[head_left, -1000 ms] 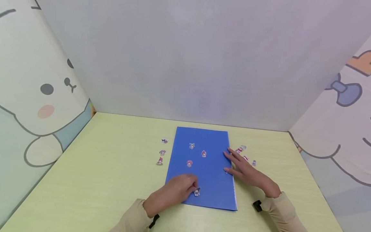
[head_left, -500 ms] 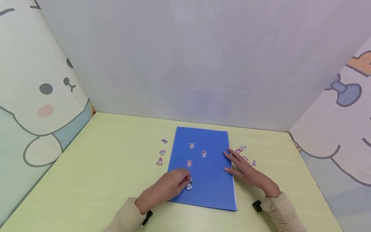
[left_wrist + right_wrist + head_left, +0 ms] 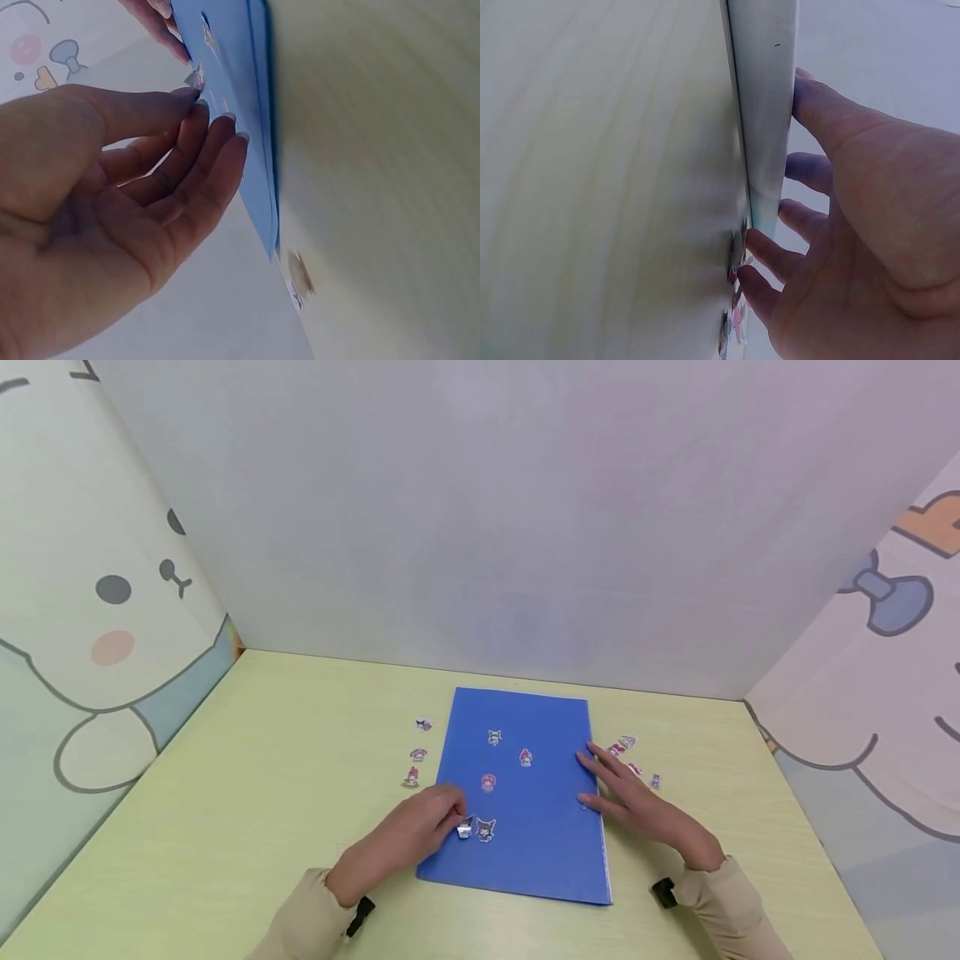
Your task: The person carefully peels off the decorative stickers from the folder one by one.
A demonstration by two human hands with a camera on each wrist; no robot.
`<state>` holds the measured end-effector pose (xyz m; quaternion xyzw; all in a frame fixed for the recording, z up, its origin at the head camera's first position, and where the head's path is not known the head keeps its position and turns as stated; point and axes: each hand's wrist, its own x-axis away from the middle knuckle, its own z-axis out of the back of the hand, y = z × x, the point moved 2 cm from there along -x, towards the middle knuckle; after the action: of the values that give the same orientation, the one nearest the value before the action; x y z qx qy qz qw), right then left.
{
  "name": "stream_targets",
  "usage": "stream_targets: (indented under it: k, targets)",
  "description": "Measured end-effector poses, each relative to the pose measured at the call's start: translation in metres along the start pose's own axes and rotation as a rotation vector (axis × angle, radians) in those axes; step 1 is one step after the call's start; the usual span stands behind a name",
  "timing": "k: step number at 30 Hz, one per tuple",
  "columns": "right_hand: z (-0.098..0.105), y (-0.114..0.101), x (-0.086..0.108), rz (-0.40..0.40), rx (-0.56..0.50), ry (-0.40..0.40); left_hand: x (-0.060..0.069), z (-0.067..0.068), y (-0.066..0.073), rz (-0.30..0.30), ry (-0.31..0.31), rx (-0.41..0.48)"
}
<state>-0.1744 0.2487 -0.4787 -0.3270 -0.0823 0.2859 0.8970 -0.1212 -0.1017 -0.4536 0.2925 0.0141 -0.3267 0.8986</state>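
Note:
In the head view a blue folder lies on the table, with several small character stickers on it. My left hand is over its lower left part, pinching a small shiny sticker between thumb and forefinger. Close beside that piece, a dark-eared sticker is on the folder. The left wrist view shows the pinched sticker at the thumb tip, the other fingers loosely bent. My right hand rests with spread fingers on the folder's right edge. In the right wrist view, its fingers reach past the folder's side.
Left of the folder, loose stickers lie in a column: a top one, a middle one and a lower one. Several more stickers lie by the right hand. A pale wall stands behind the table.
My left hand has moved left and slightly up across the folder, carrying the small sticker. The dark-eared sticker beside it now shows on the folder. My right hand has stayed put.

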Motion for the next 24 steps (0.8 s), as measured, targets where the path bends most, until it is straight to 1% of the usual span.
stream_targets:
  k: [4, 8, 12, 16, 20, 24]
  targets:
    - [0.0, 0.0, 0.0, 0.001, -0.005, -0.001, 0.005, 0.005, -0.007, 0.007, 0.008, -0.006]
    - [0.0, -0.001, 0.0, 0.001, -0.008, -0.002, 0.008, 0.009, -0.013, 0.033, 0.002, -0.006]
    - [0.001, -0.002, 0.0, 0.001, -0.009, -0.003, 0.011, 0.012, -0.018, 0.039, -0.004, -0.017]
    - [0.002, -0.002, 0.0, 0.006, -0.002, -0.001, 0.016, 0.015, -0.023, 0.027, 0.002, -0.025]
    - [0.002, -0.002, 0.001, 0.001, -0.002, -0.004, 0.019, 0.021, -0.029, -0.002, 0.007, -0.023]
    - [0.001, -0.001, 0.001, -0.003, -0.002, -0.008, 0.022, 0.026, -0.035, -0.01, -0.007, -0.021]
